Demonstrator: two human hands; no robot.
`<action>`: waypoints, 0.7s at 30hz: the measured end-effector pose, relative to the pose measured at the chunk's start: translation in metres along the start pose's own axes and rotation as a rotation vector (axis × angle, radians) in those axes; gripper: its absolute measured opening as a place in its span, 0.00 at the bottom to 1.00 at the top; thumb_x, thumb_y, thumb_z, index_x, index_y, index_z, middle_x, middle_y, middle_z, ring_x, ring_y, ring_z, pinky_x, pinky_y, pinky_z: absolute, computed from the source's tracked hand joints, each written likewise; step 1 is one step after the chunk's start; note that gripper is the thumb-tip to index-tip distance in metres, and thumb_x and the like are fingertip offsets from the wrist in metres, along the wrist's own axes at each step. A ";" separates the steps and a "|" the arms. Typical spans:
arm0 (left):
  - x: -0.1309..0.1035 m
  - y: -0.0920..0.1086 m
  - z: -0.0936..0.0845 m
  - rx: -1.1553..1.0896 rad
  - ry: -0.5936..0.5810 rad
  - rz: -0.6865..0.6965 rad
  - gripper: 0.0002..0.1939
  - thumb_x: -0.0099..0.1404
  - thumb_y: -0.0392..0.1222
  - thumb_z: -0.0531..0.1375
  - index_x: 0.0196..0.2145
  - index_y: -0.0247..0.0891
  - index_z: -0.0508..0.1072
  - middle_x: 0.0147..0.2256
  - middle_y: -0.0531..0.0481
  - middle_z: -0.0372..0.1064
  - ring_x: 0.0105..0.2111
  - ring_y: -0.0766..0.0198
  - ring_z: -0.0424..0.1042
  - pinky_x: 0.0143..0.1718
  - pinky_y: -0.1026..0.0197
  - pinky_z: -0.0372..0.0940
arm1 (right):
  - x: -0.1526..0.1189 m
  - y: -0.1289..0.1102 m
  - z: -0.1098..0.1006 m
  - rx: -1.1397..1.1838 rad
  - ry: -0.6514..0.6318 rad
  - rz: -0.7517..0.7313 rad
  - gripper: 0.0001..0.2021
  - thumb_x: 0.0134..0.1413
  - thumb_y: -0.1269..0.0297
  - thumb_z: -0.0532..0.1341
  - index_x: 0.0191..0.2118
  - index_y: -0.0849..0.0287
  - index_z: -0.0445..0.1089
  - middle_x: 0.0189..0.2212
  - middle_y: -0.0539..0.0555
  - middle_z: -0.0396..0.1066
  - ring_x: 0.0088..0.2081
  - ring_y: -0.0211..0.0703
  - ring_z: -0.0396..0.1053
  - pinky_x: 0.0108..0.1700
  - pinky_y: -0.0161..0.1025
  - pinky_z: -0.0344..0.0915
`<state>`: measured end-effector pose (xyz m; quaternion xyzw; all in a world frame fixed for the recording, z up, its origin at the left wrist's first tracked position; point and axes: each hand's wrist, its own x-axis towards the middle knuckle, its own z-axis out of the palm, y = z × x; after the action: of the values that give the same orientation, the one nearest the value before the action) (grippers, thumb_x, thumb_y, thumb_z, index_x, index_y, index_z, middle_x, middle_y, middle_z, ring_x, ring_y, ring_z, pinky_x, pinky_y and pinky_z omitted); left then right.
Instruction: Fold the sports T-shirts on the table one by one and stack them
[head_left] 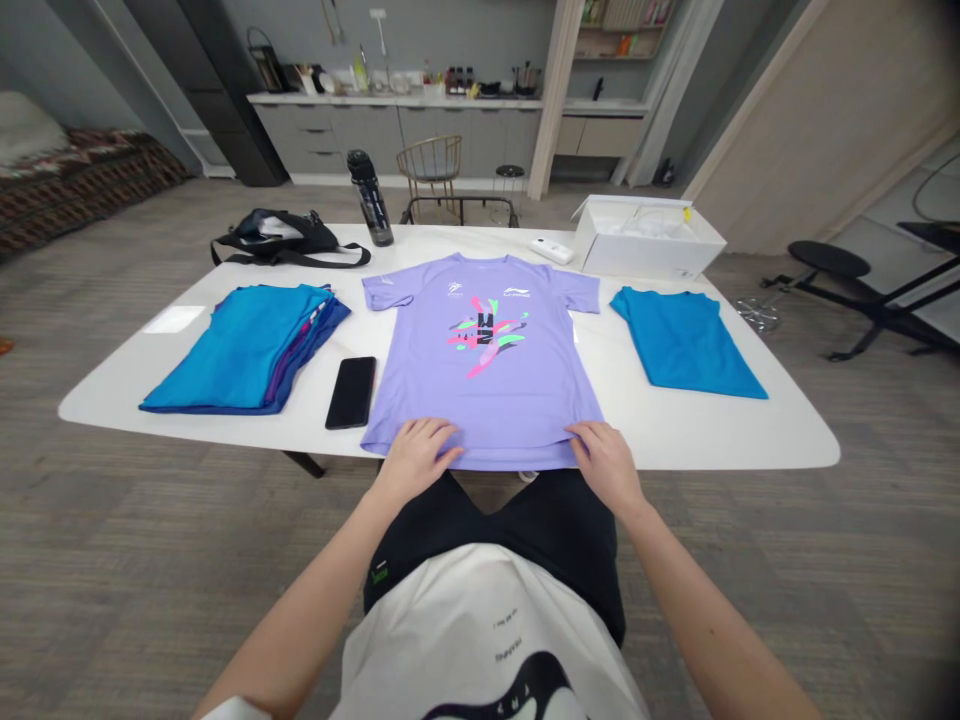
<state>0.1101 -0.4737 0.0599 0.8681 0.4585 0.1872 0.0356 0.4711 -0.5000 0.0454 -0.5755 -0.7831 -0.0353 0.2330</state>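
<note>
A lavender T-shirt (420, 380) lies spread front side up on the table, its collar at the far side and its hem at the near edge. A colourful print sits on its chest. My left hand (417, 458) rests on the left part of the hem, fingers stretched out and thumb apart. At the right end of the hem is my right hand (604, 462), its fingers laid on the fabric and its thumb apart. The hem's two layers show slightly offset between the hands. Left of the shirt lies a black phone (351, 393).
On the white table (705, 430), a stack of folded blue and purple clothes (232, 345) lies left and a folded blue shirt (686, 340) right. Farther back are a black bag (281, 238), a dark bottle (370, 200), a white remote-like object (551, 250) and a white box (645, 240).
</note>
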 end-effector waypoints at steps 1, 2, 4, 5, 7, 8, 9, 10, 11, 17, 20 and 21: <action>0.006 0.012 0.002 -0.001 -0.006 0.009 0.17 0.72 0.52 0.57 0.54 0.42 0.72 0.51 0.44 0.73 0.51 0.54 0.71 0.53 0.50 0.61 | 0.001 -0.003 0.000 0.002 0.011 0.003 0.09 0.67 0.67 0.55 0.46 0.58 0.72 0.42 0.58 0.76 0.45 0.53 0.71 0.47 0.48 0.64; 0.014 0.024 0.006 0.004 -0.012 0.012 0.19 0.72 0.54 0.58 0.55 0.43 0.71 0.53 0.43 0.72 0.52 0.54 0.70 0.53 0.49 0.61 | 0.002 -0.006 0.000 0.002 0.028 0.007 0.08 0.67 0.67 0.55 0.46 0.58 0.71 0.42 0.58 0.76 0.45 0.53 0.71 0.47 0.48 0.64; 0.029 0.047 0.014 0.030 -0.008 -0.004 0.24 0.70 0.57 0.59 0.57 0.43 0.69 0.55 0.43 0.70 0.54 0.52 0.68 0.55 0.48 0.59 | 0.004 -0.011 0.000 -0.004 0.070 0.016 0.07 0.67 0.66 0.56 0.44 0.58 0.70 0.41 0.58 0.75 0.45 0.54 0.70 0.47 0.48 0.62; 0.036 0.058 0.019 0.040 -0.003 -0.011 0.25 0.69 0.59 0.59 0.58 0.43 0.68 0.56 0.42 0.70 0.54 0.51 0.68 0.55 0.47 0.59 | 0.005 -0.012 0.001 -0.007 0.089 0.018 0.06 0.67 0.65 0.56 0.44 0.58 0.69 0.40 0.59 0.75 0.44 0.54 0.70 0.47 0.48 0.62; 0.050 0.076 0.030 0.051 0.002 -0.002 0.26 0.69 0.59 0.59 0.57 0.43 0.68 0.57 0.42 0.69 0.54 0.51 0.67 0.54 0.47 0.58 | 0.006 -0.013 0.002 -0.019 0.111 0.019 0.06 0.67 0.64 0.56 0.43 0.58 0.68 0.39 0.59 0.75 0.43 0.54 0.69 0.46 0.47 0.61; 0.056 0.083 0.036 0.056 0.000 0.009 0.24 0.69 0.57 0.59 0.57 0.42 0.68 0.56 0.42 0.69 0.54 0.51 0.67 0.54 0.48 0.58 | 0.006 -0.013 0.003 -0.028 0.112 0.018 0.06 0.67 0.64 0.56 0.43 0.58 0.68 0.39 0.59 0.74 0.43 0.54 0.69 0.45 0.47 0.61; 0.062 0.089 0.040 0.064 -0.007 0.020 0.21 0.70 0.54 0.59 0.56 0.42 0.69 0.55 0.42 0.69 0.53 0.51 0.68 0.53 0.48 0.59 | 0.006 -0.013 0.003 -0.038 0.108 0.020 0.06 0.68 0.63 0.55 0.42 0.58 0.68 0.38 0.59 0.74 0.42 0.54 0.69 0.45 0.47 0.61; 0.066 0.092 0.044 0.074 -0.016 0.029 0.17 0.71 0.49 0.58 0.54 0.41 0.69 0.53 0.42 0.70 0.51 0.51 0.68 0.51 0.49 0.59 | 0.006 -0.013 0.003 -0.048 0.100 0.025 0.07 0.67 0.63 0.55 0.43 0.58 0.68 0.38 0.59 0.74 0.41 0.53 0.68 0.45 0.46 0.60; 0.068 0.093 0.047 0.085 -0.026 0.033 0.14 0.71 0.44 0.57 0.53 0.40 0.70 0.52 0.42 0.71 0.50 0.51 0.69 0.50 0.49 0.60 | 0.006 -0.012 0.003 -0.057 0.088 0.034 0.07 0.67 0.64 0.54 0.43 0.58 0.68 0.38 0.59 0.73 0.41 0.53 0.68 0.45 0.46 0.60; 0.040 0.049 0.036 0.091 0.030 -0.154 0.21 0.66 0.27 0.51 0.52 0.39 0.72 0.52 0.37 0.71 0.51 0.47 0.69 0.50 0.44 0.58 | 0.001 -0.016 0.001 -0.138 0.008 0.153 0.16 0.59 0.71 0.55 0.52 0.59 0.69 0.47 0.62 0.71 0.47 0.56 0.66 0.47 0.48 0.59; 0.005 0.014 0.022 0.123 0.104 -0.276 0.23 0.66 0.28 0.51 0.54 0.41 0.73 0.53 0.38 0.71 0.52 0.45 0.69 0.51 0.42 0.57 | -0.003 -0.013 0.003 -0.171 0.029 0.197 0.16 0.58 0.71 0.55 0.50 0.59 0.72 0.46 0.62 0.71 0.45 0.56 0.66 0.46 0.49 0.59; -0.007 0.003 0.018 0.144 0.120 -0.296 0.22 0.66 0.29 0.51 0.54 0.41 0.73 0.53 0.39 0.72 0.51 0.45 0.69 0.51 0.43 0.58 | -0.005 -0.011 0.004 -0.173 0.040 0.207 0.14 0.59 0.71 0.55 0.48 0.59 0.73 0.45 0.62 0.72 0.44 0.56 0.66 0.46 0.49 0.59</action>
<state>0.1153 -0.4793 0.0418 0.7786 0.5949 0.1979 -0.0267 0.4612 -0.5066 0.0424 -0.6703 -0.7088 -0.0902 0.2005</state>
